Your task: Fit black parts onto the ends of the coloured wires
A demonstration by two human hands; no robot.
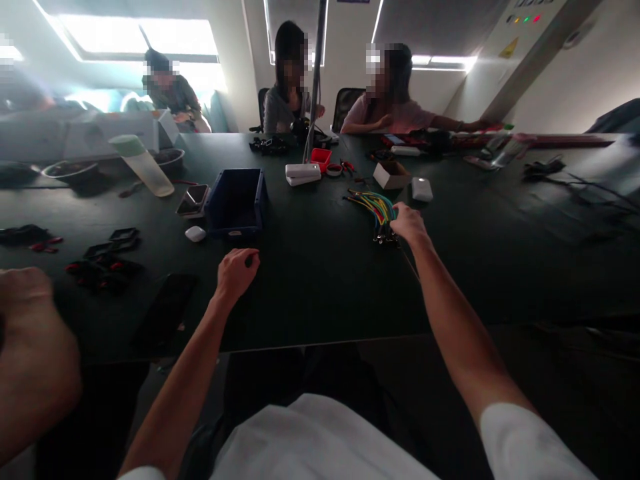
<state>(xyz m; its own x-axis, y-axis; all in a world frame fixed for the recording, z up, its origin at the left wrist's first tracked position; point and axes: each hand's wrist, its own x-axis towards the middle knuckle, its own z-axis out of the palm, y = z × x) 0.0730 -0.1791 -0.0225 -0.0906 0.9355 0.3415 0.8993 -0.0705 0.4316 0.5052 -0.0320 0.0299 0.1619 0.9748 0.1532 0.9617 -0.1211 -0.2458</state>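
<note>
My right hand (409, 225) reaches out over the dark table (320, 287) and rests on a bundle of coloured wires (374, 207); its fingers curl down onto the bundle's near end. Closer to me, my left hand (237, 270) is closed with the fingers curled, and a small dark object shows at the fingertips that I cannot make out. Just beyond the left hand stands a blue plastic bin (236, 202), with a small white case (195, 233) to its left.
A phone (165, 310) lies near the table's front edge, with black parts (103, 267) left of it. A translucent bottle (143, 165), bowls, white boxes (303, 173) and a pole (315, 80) stand farther back. Three people sit at the far side. Another person's arm (35, 360) intrudes at lower left.
</note>
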